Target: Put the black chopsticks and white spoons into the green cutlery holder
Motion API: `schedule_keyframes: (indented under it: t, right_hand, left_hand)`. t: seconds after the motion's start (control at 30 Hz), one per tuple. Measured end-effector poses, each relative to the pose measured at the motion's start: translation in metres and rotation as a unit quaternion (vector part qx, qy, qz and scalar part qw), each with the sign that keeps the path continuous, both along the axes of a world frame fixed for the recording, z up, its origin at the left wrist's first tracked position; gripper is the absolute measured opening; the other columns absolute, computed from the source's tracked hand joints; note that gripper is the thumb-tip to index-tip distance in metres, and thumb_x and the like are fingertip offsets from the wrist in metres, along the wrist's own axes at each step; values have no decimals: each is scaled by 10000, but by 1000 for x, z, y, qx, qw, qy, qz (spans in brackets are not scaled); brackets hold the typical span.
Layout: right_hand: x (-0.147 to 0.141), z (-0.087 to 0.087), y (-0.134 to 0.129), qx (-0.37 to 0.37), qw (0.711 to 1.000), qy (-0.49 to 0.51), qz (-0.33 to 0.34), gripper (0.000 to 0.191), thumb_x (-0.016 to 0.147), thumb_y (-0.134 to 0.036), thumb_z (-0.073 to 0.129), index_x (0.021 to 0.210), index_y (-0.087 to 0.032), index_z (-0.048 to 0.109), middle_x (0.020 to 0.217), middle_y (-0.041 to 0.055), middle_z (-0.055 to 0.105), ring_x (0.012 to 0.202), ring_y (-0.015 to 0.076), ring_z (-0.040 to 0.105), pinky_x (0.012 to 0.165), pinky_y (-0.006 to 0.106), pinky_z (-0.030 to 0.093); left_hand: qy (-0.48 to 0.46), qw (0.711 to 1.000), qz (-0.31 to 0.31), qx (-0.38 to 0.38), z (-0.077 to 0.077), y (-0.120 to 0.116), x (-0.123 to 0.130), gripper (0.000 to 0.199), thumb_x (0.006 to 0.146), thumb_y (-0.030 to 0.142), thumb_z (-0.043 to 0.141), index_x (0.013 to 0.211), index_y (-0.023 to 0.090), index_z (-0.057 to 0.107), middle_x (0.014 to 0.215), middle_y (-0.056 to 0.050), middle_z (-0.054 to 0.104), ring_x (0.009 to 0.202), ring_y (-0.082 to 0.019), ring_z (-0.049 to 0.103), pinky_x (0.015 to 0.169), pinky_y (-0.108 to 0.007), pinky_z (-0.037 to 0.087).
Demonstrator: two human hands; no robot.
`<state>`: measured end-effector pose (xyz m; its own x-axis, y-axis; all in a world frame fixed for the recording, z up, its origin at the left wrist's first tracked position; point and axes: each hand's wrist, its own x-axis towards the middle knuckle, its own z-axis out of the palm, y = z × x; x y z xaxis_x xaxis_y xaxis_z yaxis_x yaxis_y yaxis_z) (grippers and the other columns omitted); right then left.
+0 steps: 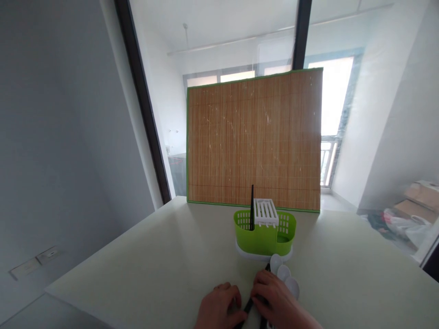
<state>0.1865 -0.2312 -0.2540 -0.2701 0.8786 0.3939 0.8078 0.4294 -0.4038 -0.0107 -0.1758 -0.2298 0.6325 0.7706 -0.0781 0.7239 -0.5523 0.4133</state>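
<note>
A black stick-like utensil (248, 305) lies slanted on the table at the bottom centre. My left hand (221, 307) has its fingers curled round the lower part of it. My right hand (278, 299) is bent over its upper part, fingertips together, with more dark handles partly hidden beneath the palm. Three white spoons (284, 273) fan out just beyond and right of my right hand. Behind them stands a green basket (260, 241) on a white base, with a white slatted rack (265, 211) on top and a black chopstick (252, 208) upright inside.
A bamboo mat (254, 141) with green edging stands upright at the back of the white table (164, 260). A grey wall is on the left, with a socket. Boxes and bags (406, 219) lie on the floor at the right.
</note>
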Motion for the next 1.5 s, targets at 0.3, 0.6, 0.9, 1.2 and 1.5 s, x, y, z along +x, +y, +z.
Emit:
schedule_keyframes:
  t: [0.3, 0.6, 0.9, 1.2, 1.5]
  right_hand:
    - [-4, 8, -2, -14, 1000, -6, 16, 145, 773, -133, 551, 863, -222, 620, 835, 14, 553, 848, 176, 487, 735, 276, 352]
    - [-9, 11, -5, -22, 999, -18, 41, 161, 796, -216, 570, 930, -262, 646, 873, 12, 547, 873, 180, 472, 748, 284, 334]
    - [-12, 12, -4, -16, 999, -23, 33, 107, 735, -179, 602, 814, -236, 646, 878, 5, 552, 862, 172, 478, 742, 281, 330]
    - [-7, 12, -2, 23, 999, -33, -6, 68, 773, -208, 573, 754, -221, 637, 745, 13, 578, 806, 187, 495, 734, 319, 327]
    - [-35, 31, 5, -79, 937, 339, -32, 289, 850, -397, 515, 995, -163, 602, 570, -45, 490, 513, 110, 447, 467, 207, 319]
  left_hand:
    - [-4, 1000, 13, -6, 6, 12, -15, 152, 670, 379, 625, 773, 266, 616, 815, 53, 596, 747, -136, 543, 599, -218, 324]
    - [0, 1000, 10, 14, 1, 14, -21, 160, 714, 382, 594, 797, 249, 623, 828, 39, 608, 753, -127, 543, 604, -208, 327]
    - [115, 988, 30, 97, 19, 6, -18, 231, 759, 260, 541, 970, 206, 619, 1035, -77, 608, 986, -260, 561, 776, -341, 431]
    - [156, 980, 54, 108, 22, 12, -20, 281, 730, 95, 427, 930, 106, 624, 882, -146, 669, 852, -268, 635, 725, -340, 457]
    - [-145, 983, 10, 112, 21, -13, -2, 124, 730, 141, 466, 775, 180, 575, 717, -25, 636, 595, -120, 575, 563, -199, 411]
